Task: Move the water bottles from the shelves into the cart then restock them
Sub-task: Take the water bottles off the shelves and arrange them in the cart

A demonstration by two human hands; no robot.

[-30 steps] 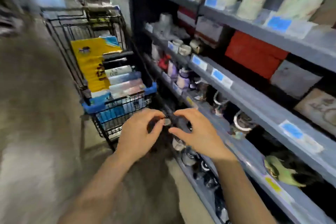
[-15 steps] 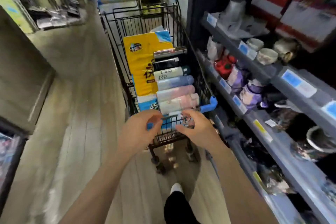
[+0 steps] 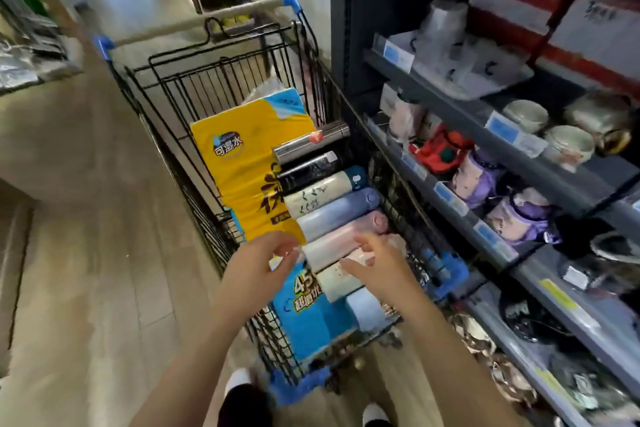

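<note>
Our left hand (image 3: 258, 262) and right hand (image 3: 379, 269) have reached further over the cart (image 3: 221, 80), fingers now loosely spread, holding nothing, above the bottles (image 3: 329, 215)

The black wire-metal shopping cart (image 3: 221, 87) has glossy blue plastic corner caps. Inside it, against its left wall, lies a shiny yellow-and-blue plastic-wrapped pack (image 3: 242, 163). Right of that pack lies a row of smooth bottles: a polished steel bottle (image 3: 310, 146) farthest back, a glossy black bottle (image 3: 308, 168), then satin pastel bottles (image 3: 332, 215). Under the cart, the pale wood-look floor (image 3: 86, 253) appears matt. Right of the cart, the grey shelving (image 3: 485, 135) looks like painted metal.
</note>
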